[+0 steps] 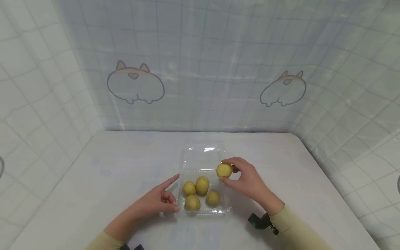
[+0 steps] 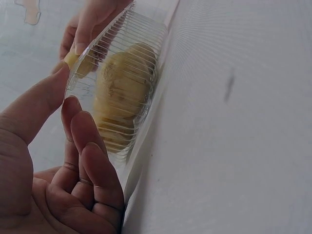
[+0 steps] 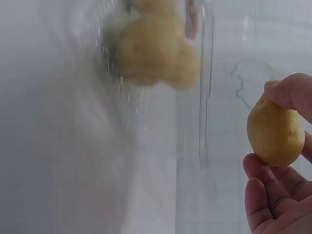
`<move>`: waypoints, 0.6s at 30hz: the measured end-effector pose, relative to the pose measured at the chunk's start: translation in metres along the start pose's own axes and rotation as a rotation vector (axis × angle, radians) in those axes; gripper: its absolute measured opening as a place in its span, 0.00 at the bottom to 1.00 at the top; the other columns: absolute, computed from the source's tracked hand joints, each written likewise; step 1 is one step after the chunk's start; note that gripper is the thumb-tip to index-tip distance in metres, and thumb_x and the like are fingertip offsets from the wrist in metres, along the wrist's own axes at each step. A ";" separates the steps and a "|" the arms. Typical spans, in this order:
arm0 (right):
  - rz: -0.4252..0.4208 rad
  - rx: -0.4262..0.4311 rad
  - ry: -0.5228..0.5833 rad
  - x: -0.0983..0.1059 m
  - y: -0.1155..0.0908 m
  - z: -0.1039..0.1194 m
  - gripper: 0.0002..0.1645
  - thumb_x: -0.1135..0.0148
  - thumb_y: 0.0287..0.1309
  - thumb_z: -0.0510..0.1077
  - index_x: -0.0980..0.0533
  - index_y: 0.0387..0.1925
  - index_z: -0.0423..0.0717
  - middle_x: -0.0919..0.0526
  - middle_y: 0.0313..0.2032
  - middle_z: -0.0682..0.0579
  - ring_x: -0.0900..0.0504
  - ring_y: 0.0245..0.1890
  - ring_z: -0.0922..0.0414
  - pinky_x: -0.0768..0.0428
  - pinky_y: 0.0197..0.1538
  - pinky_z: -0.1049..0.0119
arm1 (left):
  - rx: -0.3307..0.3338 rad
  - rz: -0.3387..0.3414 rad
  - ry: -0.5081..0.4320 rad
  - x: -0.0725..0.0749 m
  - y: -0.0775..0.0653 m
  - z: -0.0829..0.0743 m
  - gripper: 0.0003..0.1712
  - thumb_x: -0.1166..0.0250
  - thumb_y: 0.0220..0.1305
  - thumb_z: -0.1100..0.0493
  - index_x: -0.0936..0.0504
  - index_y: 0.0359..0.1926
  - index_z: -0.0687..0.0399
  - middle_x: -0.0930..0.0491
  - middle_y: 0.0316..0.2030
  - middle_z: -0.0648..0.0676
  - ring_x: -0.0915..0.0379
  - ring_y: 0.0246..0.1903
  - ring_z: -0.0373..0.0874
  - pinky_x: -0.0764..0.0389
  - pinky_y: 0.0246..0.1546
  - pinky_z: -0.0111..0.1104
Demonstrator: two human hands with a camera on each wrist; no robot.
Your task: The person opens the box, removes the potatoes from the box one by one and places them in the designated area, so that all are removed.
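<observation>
My right hand [image 1: 247, 178] pinches a potato [image 1: 224, 170] between thumb and fingers, above the upper right part of a clear plastic clamshell box [image 1: 204, 210]. In the right wrist view, this yellow potato [image 3: 275, 131] is held clear of the box. Several other potatoes [image 1: 202, 185] lie inside the box's base. At the box's left side is my left hand [image 1: 153, 203], index finger stretched out and other fingers loosely bent. The left wrist view has its thumb [image 2: 41, 97] at the rim and its fingertips by the ribbed wall, not wrapped round the box.
The box's clear lid [image 1: 203, 158] lies folded back toward the far side. All stand on a white table [image 1: 131, 156], bounded by a grid-patterned back wall [image 1: 200, 69] and side walls. A dark wrist mount [image 1: 260, 221] is strapped at my right sleeve.
</observation>
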State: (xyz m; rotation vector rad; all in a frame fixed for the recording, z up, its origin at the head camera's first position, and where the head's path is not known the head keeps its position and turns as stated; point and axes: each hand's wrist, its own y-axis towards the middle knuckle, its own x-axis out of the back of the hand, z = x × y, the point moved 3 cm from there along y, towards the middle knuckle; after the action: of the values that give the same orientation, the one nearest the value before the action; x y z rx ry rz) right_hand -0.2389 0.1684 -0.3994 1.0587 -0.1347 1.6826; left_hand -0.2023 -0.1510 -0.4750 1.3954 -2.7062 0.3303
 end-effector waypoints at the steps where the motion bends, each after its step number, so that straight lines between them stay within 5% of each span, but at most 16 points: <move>1: -0.007 -0.007 -0.006 0.001 0.000 -0.002 0.30 0.21 0.46 0.45 0.21 0.53 0.54 0.21 0.48 0.63 0.23 0.39 0.64 0.19 0.44 0.58 | 0.000 -0.001 -0.001 0.000 0.000 0.000 0.61 0.25 0.57 0.57 0.57 0.79 0.44 0.18 0.30 0.57 0.27 0.28 0.42 0.26 0.31 0.31; 18: -0.028 -0.175 -0.071 0.007 0.007 -0.052 0.33 0.23 0.49 0.46 0.23 0.58 0.47 0.20 0.52 0.52 0.22 0.42 0.57 0.20 0.45 0.56 | 0.014 0.000 -0.023 -0.001 0.002 0.000 0.61 0.25 0.56 0.57 0.57 0.79 0.46 0.18 0.30 0.56 0.27 0.29 0.42 0.26 0.32 0.31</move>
State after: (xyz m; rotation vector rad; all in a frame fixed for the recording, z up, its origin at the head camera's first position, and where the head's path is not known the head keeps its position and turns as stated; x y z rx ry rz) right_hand -0.2747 0.2002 -0.4224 0.9849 -0.3067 1.5782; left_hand -0.2036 -0.1494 -0.4757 1.4119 -2.7268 0.3369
